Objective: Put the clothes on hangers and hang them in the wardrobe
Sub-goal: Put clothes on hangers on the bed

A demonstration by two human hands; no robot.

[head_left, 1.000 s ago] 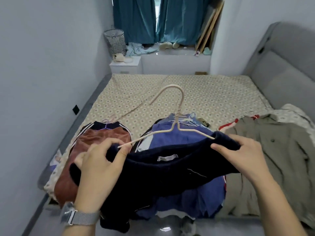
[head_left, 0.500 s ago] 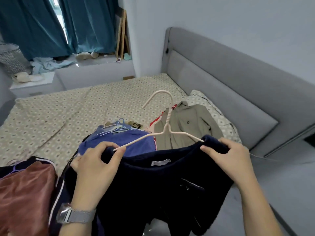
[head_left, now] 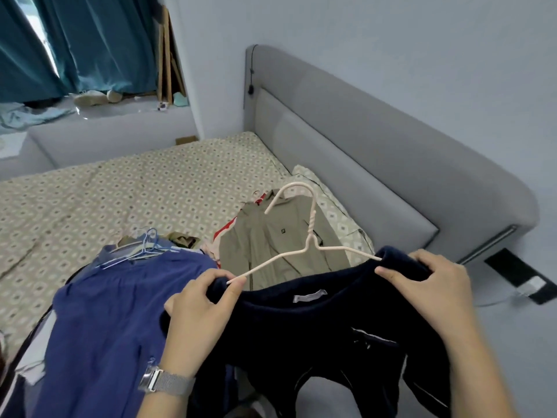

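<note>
1. Head view, what changed: over the last second your view has swung right, from the curtains (head_left: pixel 90 40) and the far window ledge toward the headboard (head_left: pixel 376 152). The brown top that lay at the near left has dropped out of sight. The sweater (head_left: pixel 316 336) and hanger (head_left: pixel 304 236) have kept the same pose between your hands.

2. Grip: your left hand (head_left: pixel 199 315) is clenched on the sweater's left shoulder, thumb and finger pinching cloth where the hanger's left arm enters it. Your right hand (head_left: pixel 431 294) grasps the right shoulder the same way, fingers curled over the hidden right arm.

3. Where the task's things are: the sweater hangs in the air in front of you, near the bed's (head_left: pixel 120 200) near edge, hook up and tilted away. The blue garment (head_left: pixel 114 312) lies at near left with blue hangers (head_left: pixel 144 245) on top. The olive jacket (head_left: pixel 271 245) lies just behind the hook, by the pillow (head_left: pixel 340 212).

4. What it means: I judge this garment is on its hanger and you are turning to carry it off; several pieces on the bed are left to hang.

5. Hidden or unclear: no wardrobe shows. Both hanger ends sit inside the cloth, so you cannot confirm they are seated. The sweater's hem is cut off at the bottom. A red-striped piece under the jacket is too covered to identify.
</note>
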